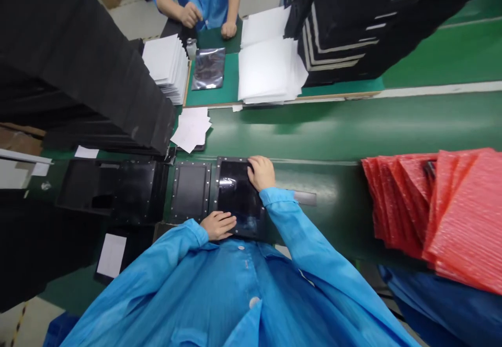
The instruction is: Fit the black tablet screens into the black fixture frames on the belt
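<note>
A flat black screen panel [239, 190] with a glossy face and a studded frame lies on the green bench just in front of me. My left hand [219, 226] rests on its lower left edge, fingers stretched out flat. At the upper right edge, my right hand [262, 173] curls its fingers over the border; their undersides are hidden. Just left of the panel, beside my left hand, lies a matte black plate [191, 190] with studs around its rim. A small grey strip [305, 198] sits on the bench to the right of my right sleeve.
Tall black stacks rise at the left [129, 96] and back right [337, 33]. Red bubble-wrap bags [463, 206] are heaped at right. White sheets [270, 70] and a shiny dark bag [208, 68] lie across the bench, near a co-worker's hands [191, 15].
</note>
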A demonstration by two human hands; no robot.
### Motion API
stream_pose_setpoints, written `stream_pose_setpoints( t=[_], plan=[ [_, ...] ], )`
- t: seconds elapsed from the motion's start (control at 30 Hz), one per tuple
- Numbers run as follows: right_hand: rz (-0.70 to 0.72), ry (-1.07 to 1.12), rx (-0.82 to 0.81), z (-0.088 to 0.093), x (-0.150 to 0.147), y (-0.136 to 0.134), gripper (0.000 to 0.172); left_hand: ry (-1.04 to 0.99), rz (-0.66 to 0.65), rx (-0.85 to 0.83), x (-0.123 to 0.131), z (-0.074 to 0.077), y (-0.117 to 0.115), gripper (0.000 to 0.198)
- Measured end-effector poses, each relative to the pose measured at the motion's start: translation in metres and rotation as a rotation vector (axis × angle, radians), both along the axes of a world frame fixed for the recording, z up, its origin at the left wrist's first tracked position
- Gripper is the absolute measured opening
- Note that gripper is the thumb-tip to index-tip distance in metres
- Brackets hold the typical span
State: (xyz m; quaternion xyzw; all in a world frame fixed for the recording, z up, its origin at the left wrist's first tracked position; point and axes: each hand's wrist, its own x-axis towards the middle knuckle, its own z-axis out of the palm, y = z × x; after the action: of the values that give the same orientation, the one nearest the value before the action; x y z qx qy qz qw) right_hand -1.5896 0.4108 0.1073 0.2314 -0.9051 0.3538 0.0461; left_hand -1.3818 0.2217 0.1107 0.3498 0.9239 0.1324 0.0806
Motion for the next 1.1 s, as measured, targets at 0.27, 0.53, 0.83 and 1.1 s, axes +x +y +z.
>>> stream_pose_setpoints(
  t=[0.27, 0.53, 0.83, 1.1],
  plan=[
    [0.186, -0.011, 0.125, -0.013, 0.006, -0.010, 0.037, 0.039, -0.056, 0.225, -0.007, -0.012, 0.006, 0.037],
    [-0.026, 0.000, 0.384, 0.017, 0.045, -0.035, 0.045, -0.141, 0.214, 0.480, -0.014, 0.016, -0.038, 0.032],
    [-0.076, -0.186, 0.611, 0.023, 0.229, -0.007, 0.058, -0.231, 1.226, 0.267, 0.003, -0.025, -0.137, 0.065],
    [-0.077, -0.338, 0.543, 0.027, 0.236, -0.012, 0.061, -0.257, 1.541, 0.564, -0.009, -0.015, -0.107, 0.064]
  ],
)
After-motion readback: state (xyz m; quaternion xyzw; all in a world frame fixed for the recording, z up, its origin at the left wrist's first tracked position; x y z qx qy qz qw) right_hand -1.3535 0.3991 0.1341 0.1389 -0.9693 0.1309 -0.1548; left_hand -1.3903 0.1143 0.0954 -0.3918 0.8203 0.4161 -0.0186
